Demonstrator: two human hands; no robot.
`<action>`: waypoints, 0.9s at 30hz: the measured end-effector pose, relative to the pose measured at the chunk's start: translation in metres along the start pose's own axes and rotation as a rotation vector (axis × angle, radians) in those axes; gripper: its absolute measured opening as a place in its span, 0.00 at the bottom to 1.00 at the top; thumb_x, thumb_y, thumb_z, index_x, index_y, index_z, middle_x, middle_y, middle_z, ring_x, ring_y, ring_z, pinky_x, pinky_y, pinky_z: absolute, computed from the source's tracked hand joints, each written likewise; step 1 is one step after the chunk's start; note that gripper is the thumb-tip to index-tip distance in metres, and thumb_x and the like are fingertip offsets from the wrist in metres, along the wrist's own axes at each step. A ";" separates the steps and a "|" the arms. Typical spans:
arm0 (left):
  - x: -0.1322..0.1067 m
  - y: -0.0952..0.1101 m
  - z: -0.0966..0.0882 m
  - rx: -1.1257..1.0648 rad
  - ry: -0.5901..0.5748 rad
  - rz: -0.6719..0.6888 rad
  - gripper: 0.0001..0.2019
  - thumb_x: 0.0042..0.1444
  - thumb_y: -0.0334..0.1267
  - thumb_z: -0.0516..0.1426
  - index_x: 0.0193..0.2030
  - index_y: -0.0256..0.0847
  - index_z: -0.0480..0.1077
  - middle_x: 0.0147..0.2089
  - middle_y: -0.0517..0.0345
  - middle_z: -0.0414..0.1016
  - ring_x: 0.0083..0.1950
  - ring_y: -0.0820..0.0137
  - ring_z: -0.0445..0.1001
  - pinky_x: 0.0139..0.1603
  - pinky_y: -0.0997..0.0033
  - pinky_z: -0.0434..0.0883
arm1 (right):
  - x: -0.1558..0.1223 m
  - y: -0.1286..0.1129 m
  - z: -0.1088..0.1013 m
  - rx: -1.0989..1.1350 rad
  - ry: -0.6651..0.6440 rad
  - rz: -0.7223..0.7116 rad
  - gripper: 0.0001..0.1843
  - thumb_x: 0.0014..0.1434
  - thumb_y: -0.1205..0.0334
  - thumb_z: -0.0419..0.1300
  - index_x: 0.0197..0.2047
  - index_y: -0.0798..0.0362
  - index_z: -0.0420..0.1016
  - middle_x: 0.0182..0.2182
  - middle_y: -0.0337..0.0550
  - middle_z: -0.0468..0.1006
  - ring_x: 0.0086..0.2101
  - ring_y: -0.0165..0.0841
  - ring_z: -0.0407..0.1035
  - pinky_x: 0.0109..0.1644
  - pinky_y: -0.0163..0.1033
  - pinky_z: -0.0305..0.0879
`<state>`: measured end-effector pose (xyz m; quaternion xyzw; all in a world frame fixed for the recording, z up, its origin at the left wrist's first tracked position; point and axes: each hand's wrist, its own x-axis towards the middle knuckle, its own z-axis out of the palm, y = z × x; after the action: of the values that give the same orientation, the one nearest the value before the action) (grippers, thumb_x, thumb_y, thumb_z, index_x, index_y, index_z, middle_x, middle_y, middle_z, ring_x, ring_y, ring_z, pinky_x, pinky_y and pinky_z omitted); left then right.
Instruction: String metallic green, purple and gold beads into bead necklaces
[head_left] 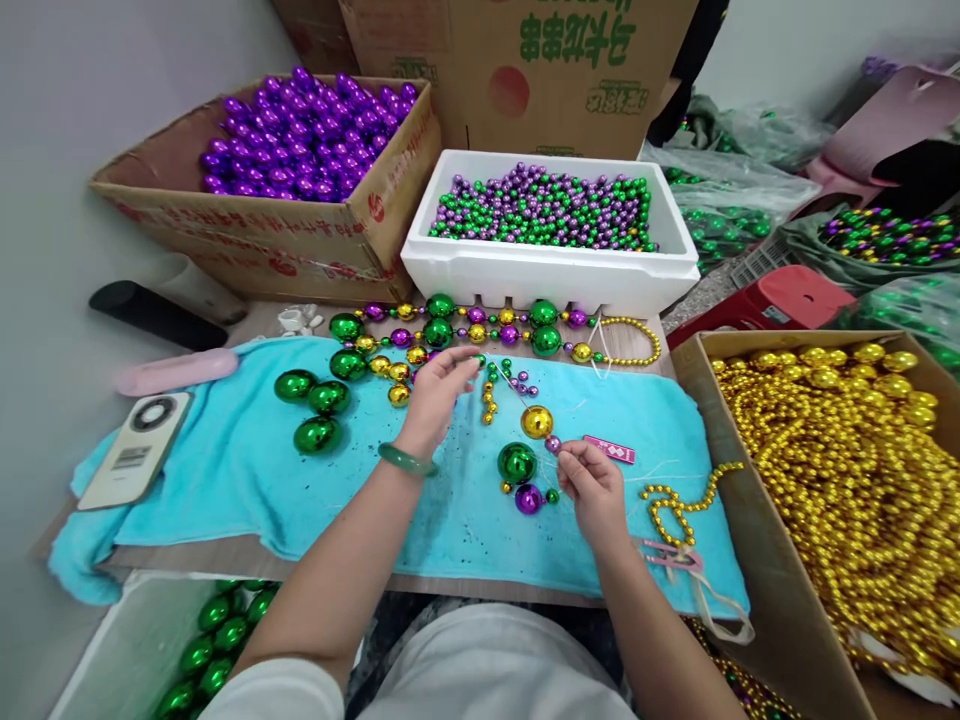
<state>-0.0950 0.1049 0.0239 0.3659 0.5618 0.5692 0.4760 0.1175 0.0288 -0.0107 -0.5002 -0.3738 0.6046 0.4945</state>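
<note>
Nearest, the right hand [596,492] had its fingers pinched on a small purple bead [553,444], just below a large gold bead [537,421] on the thread [520,399]. Farther up, the left hand's [433,402] fingers looked pressed together on a small green bead [481,361]. A taut thread probably served best, letting beads slide without snagging. A beaded strand [547,341] lay beyond.

Beads [517,462] on a towel [457,515], phone [135,452] on its nine o'clock end, box of baubles [255,240] at eleven, tub [551,275] at one, box of chains [772,590] at three
</note>
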 end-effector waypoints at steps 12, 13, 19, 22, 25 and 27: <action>-0.025 0.011 -0.033 -0.593 -0.050 -0.240 0.11 0.50 0.30 0.64 0.42 0.37 0.77 0.36 0.54 0.78 0.34 0.74 0.75 0.33 0.76 0.72 | -0.009 -0.007 0.021 -0.117 -0.016 0.016 0.14 0.47 0.52 0.66 0.27 0.55 0.74 0.16 0.33 0.62 0.19 0.24 0.54 0.22 0.32 0.48; -0.026 0.010 -0.034 -0.589 -0.048 -0.229 0.12 0.49 0.31 0.65 0.42 0.37 0.77 0.36 0.54 0.78 0.34 0.74 0.75 0.33 0.76 0.72 | -0.010 -0.007 0.021 -0.124 -0.012 0.018 0.14 0.47 0.52 0.66 0.27 0.55 0.74 0.16 0.33 0.62 0.19 0.24 0.54 0.22 0.32 0.49; -0.028 0.003 -0.040 -0.491 0.002 -0.110 0.13 0.46 0.35 0.67 0.41 0.40 0.78 0.37 0.56 0.77 0.36 0.74 0.74 0.35 0.75 0.72 | -0.011 -0.008 0.022 -0.190 0.010 -0.005 0.13 0.46 0.52 0.65 0.26 0.55 0.74 0.16 0.33 0.62 0.19 0.25 0.54 0.22 0.33 0.49; -0.030 0.001 -0.041 -0.329 0.043 0.076 0.15 0.45 0.33 0.67 0.42 0.43 0.78 0.39 0.58 0.76 0.39 0.75 0.73 0.38 0.76 0.71 | -0.010 -0.009 0.025 -0.200 0.000 -0.005 0.14 0.46 0.52 0.65 0.26 0.55 0.74 0.16 0.33 0.62 0.19 0.25 0.54 0.22 0.33 0.49; -0.030 0.001 -0.046 -0.152 -0.079 0.180 0.26 0.47 0.32 0.66 0.55 0.49 0.73 0.43 0.58 0.76 0.43 0.73 0.72 0.43 0.74 0.71 | -0.009 -0.008 0.029 -0.165 -0.025 0.044 0.16 0.46 0.50 0.66 0.27 0.55 0.73 0.16 0.33 0.62 0.19 0.24 0.54 0.22 0.32 0.49; -0.026 0.001 -0.052 0.039 -0.113 0.228 0.24 0.51 0.35 0.64 0.56 0.48 0.72 0.47 0.56 0.75 0.44 0.71 0.72 0.44 0.70 0.72 | -0.008 -0.007 0.031 -0.131 -0.024 0.065 0.17 0.46 0.49 0.66 0.28 0.55 0.72 0.17 0.33 0.64 0.20 0.24 0.55 0.22 0.32 0.49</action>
<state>-0.1367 0.0648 0.0224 0.4680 0.5000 0.5870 0.4318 0.0890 0.0240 0.0047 -0.5361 -0.4019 0.6006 0.4362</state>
